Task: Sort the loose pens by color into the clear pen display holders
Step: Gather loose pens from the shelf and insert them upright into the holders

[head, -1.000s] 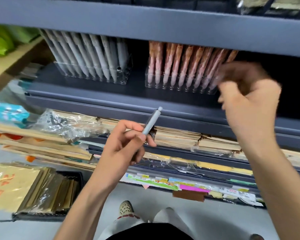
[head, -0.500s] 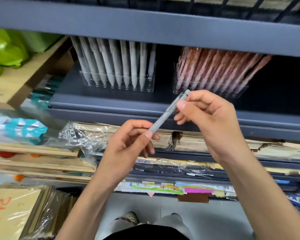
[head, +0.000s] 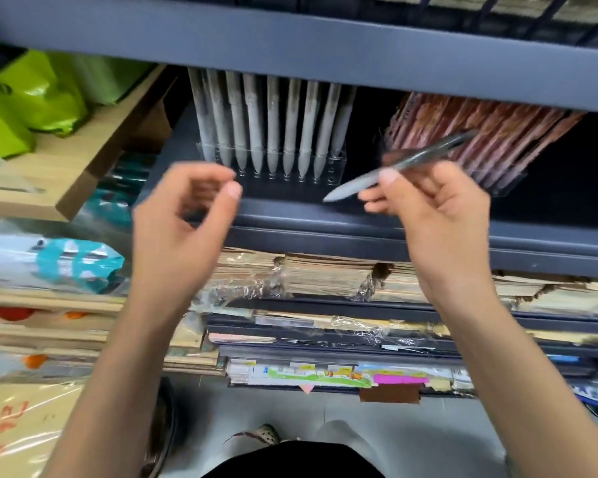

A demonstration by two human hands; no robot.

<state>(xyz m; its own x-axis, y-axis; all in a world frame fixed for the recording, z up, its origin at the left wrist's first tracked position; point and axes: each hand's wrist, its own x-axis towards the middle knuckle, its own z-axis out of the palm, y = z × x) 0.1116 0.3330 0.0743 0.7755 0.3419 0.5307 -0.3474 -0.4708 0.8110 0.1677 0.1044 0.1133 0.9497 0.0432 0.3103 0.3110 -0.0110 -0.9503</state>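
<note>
My right hand [head: 432, 208] pinches a grey pen [head: 356, 182] between thumb and fingers, tip pointing down-left, in front of the shelf. My left hand [head: 183, 222] hovers to the left with fingers loosely curled and nothing in it. Behind them on the dark shelf stands a clear pen holder [head: 335, 167] filled with several grey pens [head: 273, 125]. To its right a second clear holder [head: 508, 182] carries several pink-brown pens [head: 480, 129], partly hidden by my right hand.
The dark upper shelf beam [head: 325, 46] overhangs the pens' tops. Stacks of wrapped paper goods [head: 325, 274] fill the lower shelves. Green bags [head: 32, 98] lie on a wooden surface at left, and a basket of packets [head: 21, 426] sits on the floor.
The grey pen passed from my left hand to my right, which now holds it alone. My left hand let go and moved left. The view shifted closer to the holders.
</note>
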